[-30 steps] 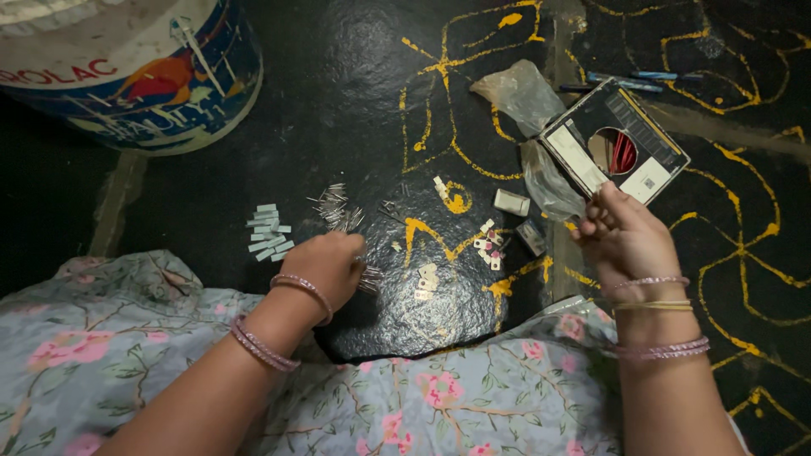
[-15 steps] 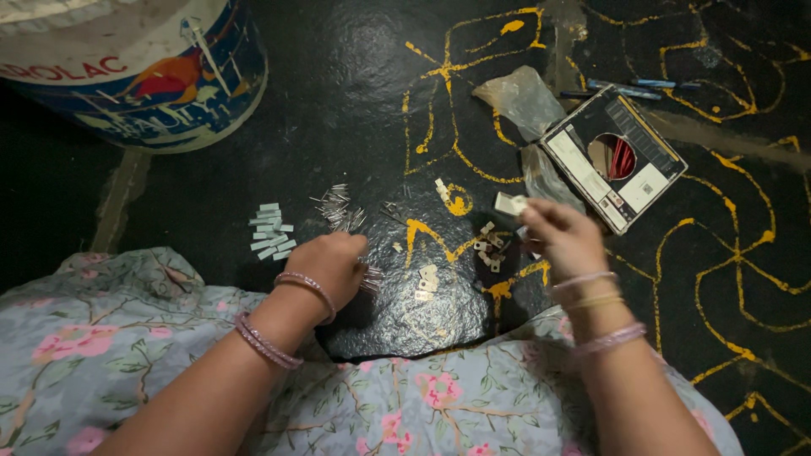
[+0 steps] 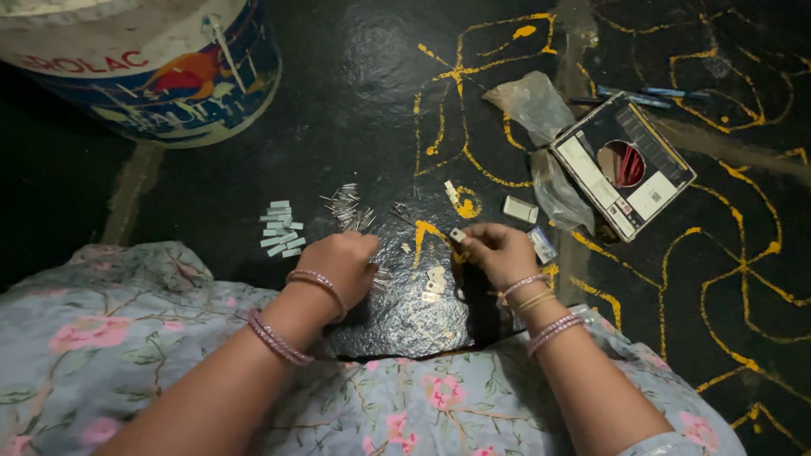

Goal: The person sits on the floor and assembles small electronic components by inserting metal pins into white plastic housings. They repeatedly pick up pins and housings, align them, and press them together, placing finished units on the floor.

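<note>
Left hand (image 3: 342, 262): curled shut, knuckles up, gripping a small bundle of thin metal pins (image 3: 379, 278) whose ends stick out at the thumb side, just above the black floor (image 3: 338, 101). Right hand (image 3: 497, 250): fingers pinched closed on a small pale plastic part (image 3: 457, 235), held near the floor centre, approx. level w/ the left hand. Between the hands: a few loose pale pieces (image 3: 433, 285) lying flat on the floor. Beyond the left hand, toward the upper left: loose heap of metal pins (image 3: 346, 207), and beside it a neat cluster of pale grey rectangular pieces (image 3: 279, 229). Beyond the right hand: one white rectangular piece (image 3: 519, 209), a crumpled clear plastic bag (image 3: 534, 105), and an open cardboard box (image 3: 623, 165) w/ a round cutout showing red contents, toward the upper right. Top-left corner of view: large paint bucket (image 3: 152, 67). Floor carries yellow painted line patterns. Progress, judged: the grey cluster looks like sorted or finished stock; pins and pale parts remain loose in qty, so work appears partway, w/ much left. Whether pin and part are yet joined cannot be told.
</note>
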